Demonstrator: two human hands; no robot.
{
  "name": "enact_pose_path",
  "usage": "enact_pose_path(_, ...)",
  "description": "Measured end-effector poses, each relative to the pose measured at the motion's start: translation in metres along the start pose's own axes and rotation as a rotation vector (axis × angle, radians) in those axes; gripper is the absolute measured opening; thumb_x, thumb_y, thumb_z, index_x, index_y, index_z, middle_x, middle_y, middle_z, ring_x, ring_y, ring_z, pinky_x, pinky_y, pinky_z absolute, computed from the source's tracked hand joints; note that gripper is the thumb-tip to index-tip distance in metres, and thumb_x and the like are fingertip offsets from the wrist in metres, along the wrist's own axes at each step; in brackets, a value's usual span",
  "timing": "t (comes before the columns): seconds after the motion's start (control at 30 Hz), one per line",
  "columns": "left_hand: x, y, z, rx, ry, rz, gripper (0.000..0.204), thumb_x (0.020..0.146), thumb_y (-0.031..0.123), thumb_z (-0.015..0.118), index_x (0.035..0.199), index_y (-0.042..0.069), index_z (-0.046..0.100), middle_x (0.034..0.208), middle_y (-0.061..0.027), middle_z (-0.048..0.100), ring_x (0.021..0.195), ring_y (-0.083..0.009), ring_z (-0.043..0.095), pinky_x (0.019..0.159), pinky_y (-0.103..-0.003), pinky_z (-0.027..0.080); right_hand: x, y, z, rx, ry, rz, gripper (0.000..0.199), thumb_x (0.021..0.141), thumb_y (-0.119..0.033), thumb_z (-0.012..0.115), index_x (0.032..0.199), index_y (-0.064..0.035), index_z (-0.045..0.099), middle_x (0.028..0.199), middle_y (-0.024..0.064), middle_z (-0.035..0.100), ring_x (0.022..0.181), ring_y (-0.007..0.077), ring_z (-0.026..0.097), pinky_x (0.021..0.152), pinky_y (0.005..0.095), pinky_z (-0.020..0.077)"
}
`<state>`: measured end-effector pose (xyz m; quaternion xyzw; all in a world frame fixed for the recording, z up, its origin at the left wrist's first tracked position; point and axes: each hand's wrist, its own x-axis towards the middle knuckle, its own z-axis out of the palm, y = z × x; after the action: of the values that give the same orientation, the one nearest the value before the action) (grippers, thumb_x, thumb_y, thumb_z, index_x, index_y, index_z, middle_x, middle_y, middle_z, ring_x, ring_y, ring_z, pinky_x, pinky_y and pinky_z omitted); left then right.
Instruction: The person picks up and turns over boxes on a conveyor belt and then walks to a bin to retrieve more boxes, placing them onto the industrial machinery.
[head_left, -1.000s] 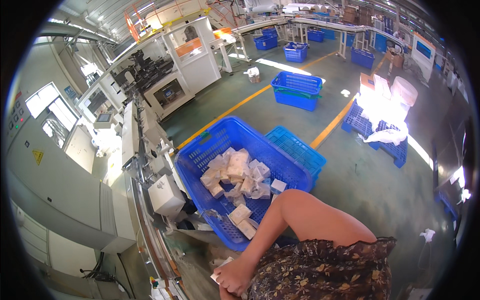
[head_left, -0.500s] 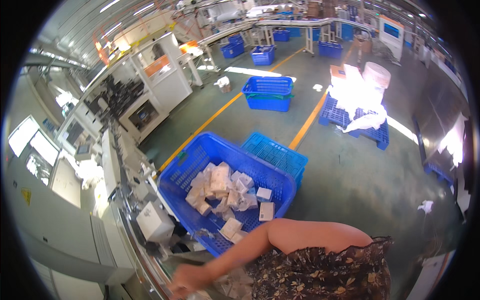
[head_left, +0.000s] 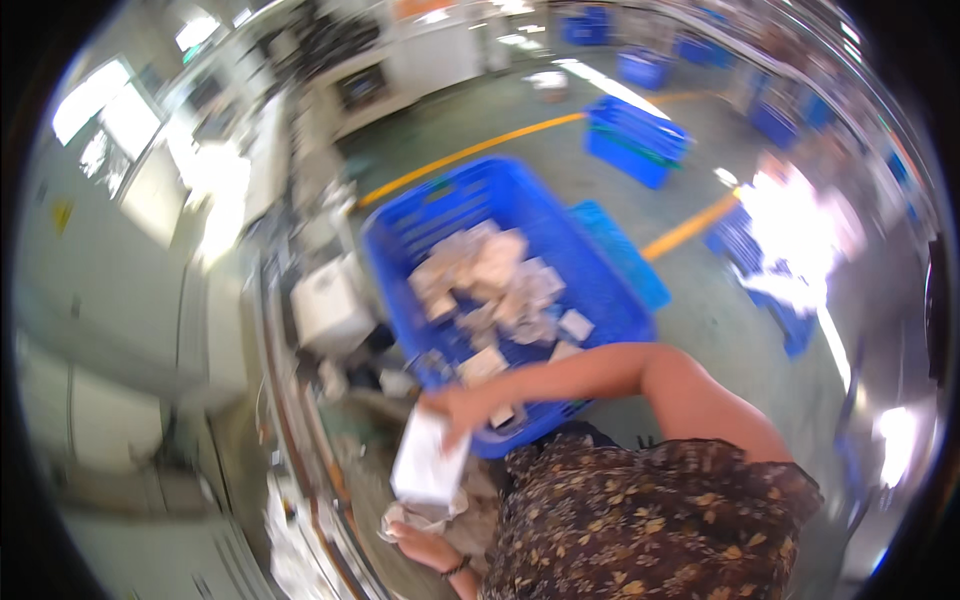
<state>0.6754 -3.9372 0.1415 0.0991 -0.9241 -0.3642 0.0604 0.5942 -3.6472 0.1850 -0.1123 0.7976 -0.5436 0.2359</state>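
Note:
My right hand point(head_left: 460, 412) reaches across from the right, its fingers closed on the upper end of a white box point(head_left: 430, 462). Below it, near the lower edge, is my left hand point(head_left: 428, 547), with a dark bracelet at the wrist. Its fingers are closed on crumpled, translucent plastic film point(head_left: 425, 515) just under the box. Motion smears both hands, so the exact grip is hard to see. Beyond them stands a large blue basket point(head_left: 620, 310) holding several small pale boxes point(head_left: 500, 262), some wrapped in clear plastic.
Left of the basket, a white box-shaped unit point(head_left: 332, 305) sits beside a long metal rail point(head_left: 310, 470). A lighter blue crate point(head_left: 625, 255) stands behind the basket's right side. Farther off are stacked blue baskets point(head_left: 630, 140) and a blue pallet point(head_left: 780, 300) with a glaring white load.
The view has shifted, bringing the basket higher. My right hand, lower left before, is now in front of the basket on a white box. My left hand has come into view with plastic film.

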Motion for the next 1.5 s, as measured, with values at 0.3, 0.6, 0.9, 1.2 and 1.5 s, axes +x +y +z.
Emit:
enact_pose_path(0.3,-0.132,-0.232,0.016,0.777,-0.759,-0.094,0.036,0.091,0.030,0.056,0.108,-0.001,0.064,0.120,-0.0185,0.059,0.119,-0.0334,0.049,0.100,-0.050,0.037,0.182,-0.035,-0.159,0.856,0.389,-0.232,0.044,0.083,-0.028,0.075,0.107,0.0062,0.062,0.102,0.0112,0.065,0.090,0.0208,0.064,0.079,0.0344,0.0539)
enact_pose_path(0.6,-0.141,-0.287,0.034,0.542,-0.653,-0.154,0.033,0.092,0.022,0.052,0.109,-0.003,0.064,0.113,-0.0242,0.062,0.101,-0.0385,0.060,0.085,-0.044,0.050,0.211,0.012,-0.209,-0.327,0.646,0.261,0.081,0.083,-0.074,0.043,0.081,0.0036,0.064,0.069,0.0111,0.062,0.065,0.0218,0.062,0.066,0.0315,0.0509)
enact_pose_path(0.9,-0.072,-0.131,-0.007,0.580,-0.351,-0.071,0.019,0.086,0.009,0.054,0.099,0.003,0.067,0.090,-0.0211,0.064,0.086,-0.0393,0.060,0.075,-0.047,0.049,-0.048,0.335,-0.015,-0.936,-0.343,0.437,0.024,0.073,-0.014,0.067,0.094,-0.0030,0.067,0.101,0.0175,0.064,0.096,0.0336,0.063,0.083,0.0447,0.0517)
enact_pose_path(1.2,-0.026,-0.071,-0.013,0.304,-0.396,-0.002,0.016,0.088,0.007,0.055,0.097,0.003,0.067,0.085,-0.0179,0.062,0.078,-0.0352,0.059,0.070,-0.042,0.047,-0.084,0.386,0.035,-1.191,-0.133,0.724,0.054,0.069,-0.023,0.074,0.121,-0.0120,0.063,0.116,0.0090,0.060,0.114,0.0274,0.054,0.098,0.0480,0.0427)
enact_pose_path(1.5,-0.009,-0.015,-0.011,-0.132,-0.417,0.051,0.017,0.089,0.008,0.059,0.101,0.006,0.070,0.084,-0.0129,0.066,0.075,-0.0297,0.063,0.066,-0.036,0.049,-0.078,0.203,-0.016,-0.180,0.514,0.355,0.064,0.065,-0.028,0.083,0.114,0.0003,0.053,0.108,0.0147,0.061,0.106,0.0292,0.059,0.091,0.0398,0.0466)
